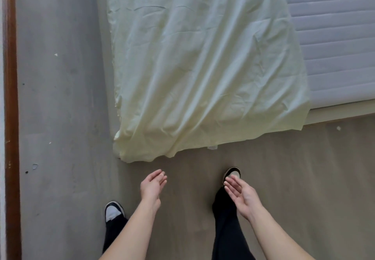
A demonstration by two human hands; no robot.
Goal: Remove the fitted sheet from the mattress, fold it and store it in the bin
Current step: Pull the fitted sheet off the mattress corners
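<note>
Both the left hand (pixel 153 184) and right hand (pixel 239 191) are hovering loosely spread and holding nothing, while the fitted sheet (pixel 200 66) is lying just ahead of them, already off the partly bared mattress (pixel 334 42) (seemingly half-folded), with further folding and binning seemingly remaining.

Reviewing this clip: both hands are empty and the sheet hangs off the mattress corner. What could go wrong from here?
1. The pale sheet drapes over the mattress edge nearly to the floor, close to the forward foot; it may get stepped on or dirtied.
2. The left hand and right hand hold nothing, so the loose sheet could slide off.
3. No bin is in view, so storing may need a search.
</note>
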